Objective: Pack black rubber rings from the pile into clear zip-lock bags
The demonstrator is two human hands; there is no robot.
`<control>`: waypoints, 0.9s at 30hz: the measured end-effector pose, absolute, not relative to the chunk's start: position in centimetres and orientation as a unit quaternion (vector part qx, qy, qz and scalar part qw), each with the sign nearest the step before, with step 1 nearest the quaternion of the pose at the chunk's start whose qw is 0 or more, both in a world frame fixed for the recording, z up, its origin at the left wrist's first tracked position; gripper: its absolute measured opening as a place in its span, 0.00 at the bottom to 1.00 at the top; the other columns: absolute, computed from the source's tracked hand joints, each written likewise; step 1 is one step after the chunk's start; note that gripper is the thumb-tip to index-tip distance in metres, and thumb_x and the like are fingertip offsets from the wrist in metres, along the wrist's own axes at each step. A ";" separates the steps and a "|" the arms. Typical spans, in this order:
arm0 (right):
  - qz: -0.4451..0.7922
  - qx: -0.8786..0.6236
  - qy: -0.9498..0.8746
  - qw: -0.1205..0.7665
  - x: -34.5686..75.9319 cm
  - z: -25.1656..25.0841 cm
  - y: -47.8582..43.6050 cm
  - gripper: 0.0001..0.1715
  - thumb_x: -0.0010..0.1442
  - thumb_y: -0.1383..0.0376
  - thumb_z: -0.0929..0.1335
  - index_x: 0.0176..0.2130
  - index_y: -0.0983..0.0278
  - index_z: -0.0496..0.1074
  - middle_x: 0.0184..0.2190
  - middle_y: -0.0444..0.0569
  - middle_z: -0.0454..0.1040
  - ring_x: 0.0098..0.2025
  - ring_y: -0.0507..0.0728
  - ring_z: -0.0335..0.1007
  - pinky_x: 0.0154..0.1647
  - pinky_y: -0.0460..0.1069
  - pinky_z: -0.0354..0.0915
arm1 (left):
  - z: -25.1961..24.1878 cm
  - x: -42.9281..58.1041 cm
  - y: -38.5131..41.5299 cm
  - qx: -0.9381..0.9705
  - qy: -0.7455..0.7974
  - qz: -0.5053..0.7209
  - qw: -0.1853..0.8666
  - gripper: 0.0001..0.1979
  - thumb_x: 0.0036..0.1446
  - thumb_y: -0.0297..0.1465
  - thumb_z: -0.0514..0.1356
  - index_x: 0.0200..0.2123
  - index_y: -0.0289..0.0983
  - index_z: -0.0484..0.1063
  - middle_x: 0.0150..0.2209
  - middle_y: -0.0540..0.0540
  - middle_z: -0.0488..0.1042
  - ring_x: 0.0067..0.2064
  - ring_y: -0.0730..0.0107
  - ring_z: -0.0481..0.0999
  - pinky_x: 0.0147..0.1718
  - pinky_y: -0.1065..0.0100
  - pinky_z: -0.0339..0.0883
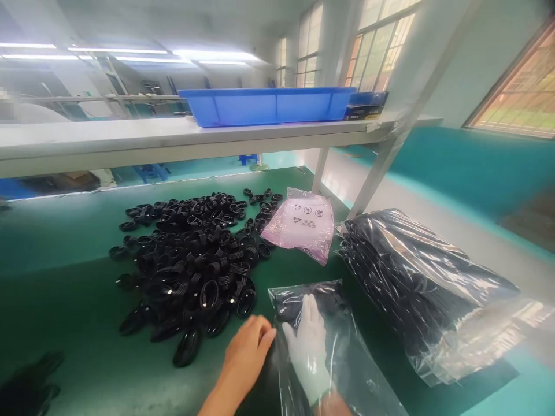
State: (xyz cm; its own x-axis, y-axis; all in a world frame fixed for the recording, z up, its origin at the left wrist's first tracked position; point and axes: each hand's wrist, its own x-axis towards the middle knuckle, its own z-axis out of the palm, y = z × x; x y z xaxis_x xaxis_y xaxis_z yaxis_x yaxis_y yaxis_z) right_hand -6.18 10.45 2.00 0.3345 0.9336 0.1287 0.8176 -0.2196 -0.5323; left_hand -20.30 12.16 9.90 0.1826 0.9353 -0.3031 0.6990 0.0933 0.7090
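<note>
My right hand [310,346], in a white glove, lies flat with its fingers stretched over a clear plastic bag [359,370]. Whether it is inside the bag or on top of it, I cannot tell. At the bag's far end, under the plastic, are black coiled cables [290,309]. My left hand [249,349] is bare and curled closed at the bag's left edge, thumb side against it. What its fingers hold, if anything, is hidden. Left of it spreads a large heap of black coiled cables [210,292], each bundled into a small loop.
A pinkish printed plastic bag [303,222] lies beyond my hands. At right, filled clear bags of black items [416,289] are stacked. A white shelf [130,138] crosses above the green table [87,300], carrying a blue bin [273,108]. A post [381,164] stands at right.
</note>
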 end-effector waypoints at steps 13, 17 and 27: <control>0.142 -0.748 -0.499 0.413 -3.7 -1.5 10.6 0.13 0.59 0.66 0.55 0.39 0.64 0.65 0.40 0.54 0.68 0.43 0.58 0.64 0.46 0.54 0.60 | 5.3 -10.2 24.7 0.813 0.498 0.026 0.302 0.14 0.52 0.43 0.53 0.36 0.42 0.70 0.37 0.49 0.73 0.38 0.67 0.71 0.34 0.69 0.60; 0.155 -0.754 -0.485 0.416 -2.7 -3.1 10.9 0.14 0.58 0.61 0.57 0.38 0.63 0.67 0.37 0.53 0.70 0.41 0.58 0.65 0.44 0.54 0.60 | 5.0 -10.5 24.8 0.805 0.482 0.032 0.345 0.14 0.50 0.42 0.55 0.38 0.44 0.71 0.38 0.51 0.74 0.39 0.68 0.71 0.35 0.71 0.61; 0.151 -0.780 -0.451 0.407 -2.7 -2.1 11.9 0.14 0.59 0.60 0.57 0.37 0.64 0.66 0.37 0.52 0.68 0.39 0.57 0.65 0.42 0.50 0.59 | 8.1 -10.0 24.7 0.830 0.462 0.037 0.310 0.13 0.52 0.39 0.54 0.39 0.44 0.71 0.41 0.50 0.73 0.43 0.66 0.70 0.40 0.69 0.60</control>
State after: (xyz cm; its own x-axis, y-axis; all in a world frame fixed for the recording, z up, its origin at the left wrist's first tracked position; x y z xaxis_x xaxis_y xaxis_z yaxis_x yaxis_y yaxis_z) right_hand -2.73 11.92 -2.15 0.5480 0.8261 0.1316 0.5799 -0.2618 -0.7715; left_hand -9.98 24.65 8.07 0.5700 0.7902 -0.2250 0.7439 -0.3800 0.5497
